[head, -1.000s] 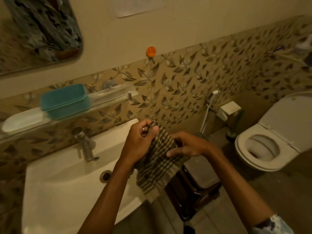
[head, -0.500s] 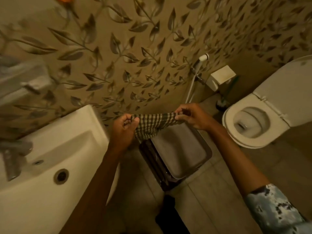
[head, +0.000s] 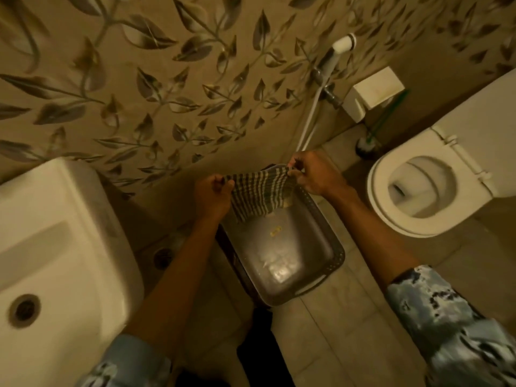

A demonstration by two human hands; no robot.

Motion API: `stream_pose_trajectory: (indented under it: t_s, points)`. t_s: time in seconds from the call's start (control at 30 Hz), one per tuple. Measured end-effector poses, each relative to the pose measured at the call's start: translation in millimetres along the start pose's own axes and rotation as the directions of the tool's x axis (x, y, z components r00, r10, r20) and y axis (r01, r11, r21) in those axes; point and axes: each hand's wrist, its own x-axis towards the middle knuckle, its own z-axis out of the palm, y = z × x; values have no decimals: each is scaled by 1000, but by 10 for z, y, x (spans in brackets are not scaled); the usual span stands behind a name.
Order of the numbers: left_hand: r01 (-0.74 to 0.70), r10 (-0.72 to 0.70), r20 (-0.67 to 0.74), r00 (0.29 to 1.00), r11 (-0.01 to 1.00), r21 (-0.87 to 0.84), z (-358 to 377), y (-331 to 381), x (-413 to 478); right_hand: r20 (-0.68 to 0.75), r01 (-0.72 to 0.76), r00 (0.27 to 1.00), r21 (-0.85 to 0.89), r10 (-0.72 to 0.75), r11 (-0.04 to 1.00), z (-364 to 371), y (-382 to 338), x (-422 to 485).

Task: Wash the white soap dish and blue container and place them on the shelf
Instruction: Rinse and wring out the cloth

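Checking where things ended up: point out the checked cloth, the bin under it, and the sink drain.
checked cloth (head: 259, 195), head view, middle of the hanging fabric.
bin (head: 282, 263), head view, its closed lid.
sink drain (head: 24, 310), head view, centre of the drain hole.

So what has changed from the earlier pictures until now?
The view swung down and right: the shelf went out of sight. The brown checked cloth, bunched beside the white ceramic sink before, is now stretched over the grey plastic bin. Unchanged: left hand and right hand pinch it.
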Motion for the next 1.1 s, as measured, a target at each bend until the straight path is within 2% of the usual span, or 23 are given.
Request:
stream_pose_trajectory:
  t_s: [0.17,0.23,0.27,0.3,0.37,0.43,0.47,0.53,0.6,0.67,0.7,0.77,0.9,1.0,1.1]
  points:
    - [-175,175,-115,978,985,10,249,-165,-213,-144,130,983,111,-114,985,92,93,-138]
    - [-231,234,-75,969,972,44,441,-360,-427,-96,190,979,98,-181,977,212,227,-318]
    - [-228,229,-9,973,970,79,563,-475,-538,-38,175,984,90,-172,980,309,327,-426]
    - [-214,208,60,976,969,125,684,-599,-644,44,133,990,62,-136,989,412,422,-536]
    - [-181,136,208,969,960,213,945,-913,-832,231,-51,972,-4,50,999,644,635,-747]
    - [-238,102,373,922,910,340,1179,-1264,-977,411,-258,877,-32,248,966,878,833,-960]
    - [-295,97,454,886,873,389,1263,-1412,-1020,458,-348,830,-23,319,937,979,902,-1038]
    - [-346,26,562,827,812,471,1380,-1612,-1085,485,-460,763,-57,428,886,1142,1009,-1153]
    - [-407,53,566,823,750,521,1448,-1617,-1101,498,-473,721,-153,481,868,1266,1096,-1189]
    - [-419,62,584,809,757,501,1472,-1584,-1110,502,-483,690,-216,521,848,1319,1132,-1182]
    - [-399,-2,609,793,753,522,1499,-1598,-1126,500,-500,681,-217,535,838,1317,1134,-1179]
    - [-469,-54,662,747,662,584,1537,-1602,-1169,481,-477,694,-250,536,842,1326,1149,-1179]
    - [-516,-108,668,736,549,657,1570,-1580,-1220,470,-434,706,-304,530,848,1357,1168,-1293]
    - [-511,-109,650,752,526,680,1581,-1560,-1235,470,-404,718,-320,514,857,1369,1145,-1330]
    - [-544,-97,669,737,502,672,1544,-1528,-1301,476,-390,733,-291,486,873,1401,1073,-1342]
